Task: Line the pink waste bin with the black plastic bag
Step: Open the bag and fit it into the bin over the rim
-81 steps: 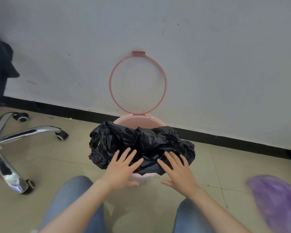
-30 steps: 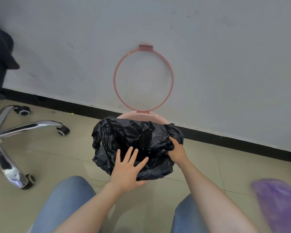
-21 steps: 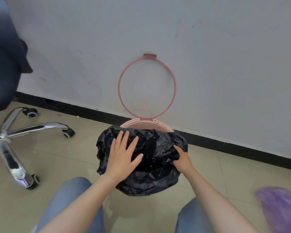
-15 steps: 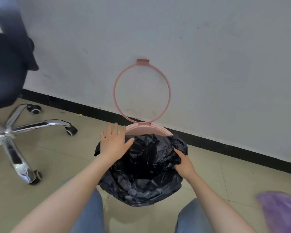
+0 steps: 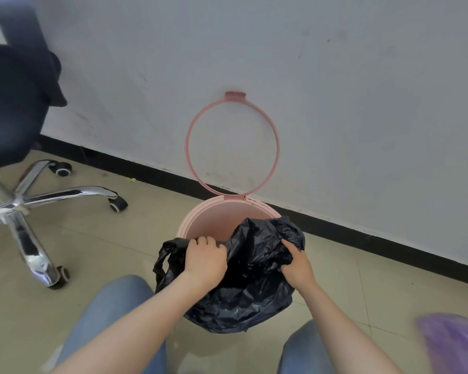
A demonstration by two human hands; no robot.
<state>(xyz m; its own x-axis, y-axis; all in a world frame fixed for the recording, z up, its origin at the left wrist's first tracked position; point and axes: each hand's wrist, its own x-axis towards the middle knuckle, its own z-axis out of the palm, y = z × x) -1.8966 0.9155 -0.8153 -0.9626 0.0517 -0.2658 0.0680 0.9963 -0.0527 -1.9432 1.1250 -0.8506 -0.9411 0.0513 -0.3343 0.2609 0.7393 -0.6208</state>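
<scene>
Now, nearest to me, my knees in blue jeans (image 5: pixel 111 314) framed the job, and both forearms reached forward between them. My left hand (image 5: pixel 204 261), which half a second before had lain spread on the far left edge of the bag, had come back toward me and was clenched on a fold of the black plastic bag (image 5: pixel 243 292) at the near left of the rim. My right hand (image 5: pixel 297 268) had kept its place and was pinching a bunch of film at the right side.

The bag hung draped over the near half of the pink waste bin (image 5: pixel 219 214), one handle loop (image 5: pixel 164 261) dangling outside on the left. Earlier the film had covered almost the whole mouth; now the pink interior showed bare at the back. I judged the mouth was being gathered for opening, so the lining was barely begun.

Beyond stood the hinged retaining ring (image 5: pixel 231 144), upright against the wall (image 5: pixel 335 76). An office chair (image 5: pixel 19 168) stood off to the left.
</scene>
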